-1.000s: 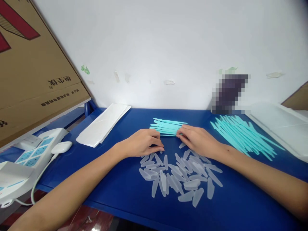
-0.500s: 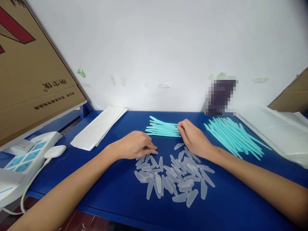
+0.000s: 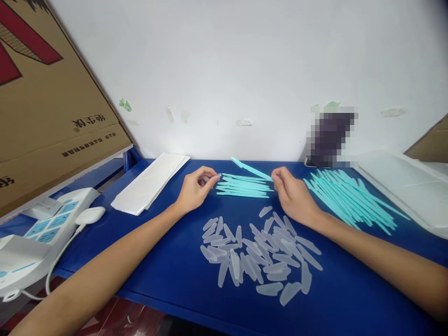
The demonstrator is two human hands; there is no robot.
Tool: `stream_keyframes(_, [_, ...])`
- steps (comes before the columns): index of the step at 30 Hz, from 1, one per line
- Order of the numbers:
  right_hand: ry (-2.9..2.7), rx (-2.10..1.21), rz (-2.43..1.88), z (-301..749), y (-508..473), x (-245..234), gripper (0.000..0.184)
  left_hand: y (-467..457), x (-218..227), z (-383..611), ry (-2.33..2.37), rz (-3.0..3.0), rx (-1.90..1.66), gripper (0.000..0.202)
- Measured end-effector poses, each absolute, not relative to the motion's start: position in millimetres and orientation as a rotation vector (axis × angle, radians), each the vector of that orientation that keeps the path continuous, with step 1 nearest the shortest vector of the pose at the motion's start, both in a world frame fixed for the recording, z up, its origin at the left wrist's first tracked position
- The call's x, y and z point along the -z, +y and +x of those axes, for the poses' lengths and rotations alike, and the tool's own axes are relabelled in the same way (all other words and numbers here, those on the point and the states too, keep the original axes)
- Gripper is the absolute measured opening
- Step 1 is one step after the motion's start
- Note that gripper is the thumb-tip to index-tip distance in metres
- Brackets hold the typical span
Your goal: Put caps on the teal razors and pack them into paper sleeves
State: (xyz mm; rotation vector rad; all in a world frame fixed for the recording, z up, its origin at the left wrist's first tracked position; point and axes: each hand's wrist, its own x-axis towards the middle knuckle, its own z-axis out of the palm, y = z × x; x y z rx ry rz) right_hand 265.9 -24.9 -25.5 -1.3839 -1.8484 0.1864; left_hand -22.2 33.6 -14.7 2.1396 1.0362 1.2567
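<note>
The person's left hand point(image 3: 194, 190) has thumb & forefinger pinched together on one clear cap point(image 3: 217, 176), held just above the blue table point(image 3: 168, 280) by the left end of the small stack of teal sticks point(image 3: 243, 187). The right hand point(image 3: 293, 195) is closed on the near end of a single teal stick point(image 3: 250, 169). That stick is lifted clear of the stack, its tip slanting up & left. There's a gap betw. stick and cap, so the two aren't joined yet.

Judging by how things lie, little is done and much is left. The small stack betw. the hands holds only a dozen or so sticks, laid roughly parallel. Whether their tips carry caps can't be told at this size. To the right, well apart, the big pile of teal sticks point(image 3: 350, 198) is much larger & lies loosely fanned. In front of the hands, several dozen loose clear caps point(image 3: 259, 254) are scattered on the table, none on a stick as far as can be seen.

Other things: a stack of white sheets point(image 3: 150, 184) at the far left of the table, a cardboard box point(image 3: 45, 107) leaning beyond it, a power strip point(image 3: 52, 219) w/ a white plug point(image 3: 90, 214) beside it, clear plastic bags point(image 3: 395, 179) at far right, and a blurred dark object point(image 3: 331, 135) against the wall
</note>
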Motion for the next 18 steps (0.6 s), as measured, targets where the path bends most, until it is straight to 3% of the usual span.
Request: stream_keyframes(18, [-1.880, -0.062, -1.353, 264.9, -27.1, 26.9, 0.016, 35.6, 14.1, -19.6, 1.119, 2.243, -1.137, 0.019])
